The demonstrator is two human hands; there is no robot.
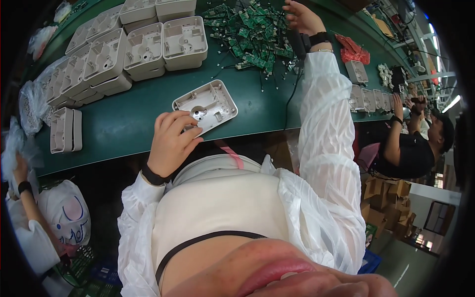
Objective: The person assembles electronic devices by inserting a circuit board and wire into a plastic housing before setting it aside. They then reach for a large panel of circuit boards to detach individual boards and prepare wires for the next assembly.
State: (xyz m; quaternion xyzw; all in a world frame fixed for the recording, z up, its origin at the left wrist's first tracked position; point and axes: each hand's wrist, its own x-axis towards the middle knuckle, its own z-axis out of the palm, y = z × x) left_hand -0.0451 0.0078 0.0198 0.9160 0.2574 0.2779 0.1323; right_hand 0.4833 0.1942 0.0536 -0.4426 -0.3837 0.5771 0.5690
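A light grey plastic housing (225, 106), open side up with posts and a round socket inside, lies tilted near the front edge of the green bench. My left hand (170, 141) grips its near left corner, fingers over the wall and thumb at the near edge. My right arm stretches far forward. At its end, my right hand (305, 21) is beside a heap of green circuit boards (257, 37) with black wires, its fingers loosely bent and slightly apart. Nothing shows in that hand, though its fingertips are close to the upper rim of the view.
Stacked grey housings (143, 47) fill the bench's far left, with two more standing on edge (64, 130). Clear plastic bags (32, 106) lie beyond them. At right are a red bag (351, 48) and a row of housings (368, 99). Co-workers sit on both sides.
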